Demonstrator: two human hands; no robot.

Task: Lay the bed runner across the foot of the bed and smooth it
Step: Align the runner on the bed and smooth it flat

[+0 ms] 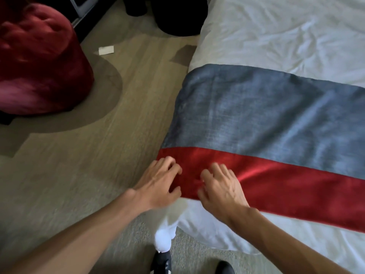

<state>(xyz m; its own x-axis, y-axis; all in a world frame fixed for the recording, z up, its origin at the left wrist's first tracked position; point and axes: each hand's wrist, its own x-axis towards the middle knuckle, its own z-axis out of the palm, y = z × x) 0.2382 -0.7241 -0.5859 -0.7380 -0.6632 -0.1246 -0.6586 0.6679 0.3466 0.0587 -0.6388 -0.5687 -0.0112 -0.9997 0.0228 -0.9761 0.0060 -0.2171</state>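
Observation:
The bed runner lies across the white bed. It is grey-blue with a shiny red band along its near edge. Its left end hangs over the side of the bed. My left hand rests on the red band at that left end, palm down, fingers curled and spread. My right hand lies just to its right on the same band, palm down with fingers apart. Small creases show in the red cloth between the two hands. Neither hand holds the cloth.
A red plush beanbag sits on the carpet at the left. A white slip of paper lies on the floor near it. Dark objects stand by the bed's far side. My dark shoes are below, next to the sheet corner.

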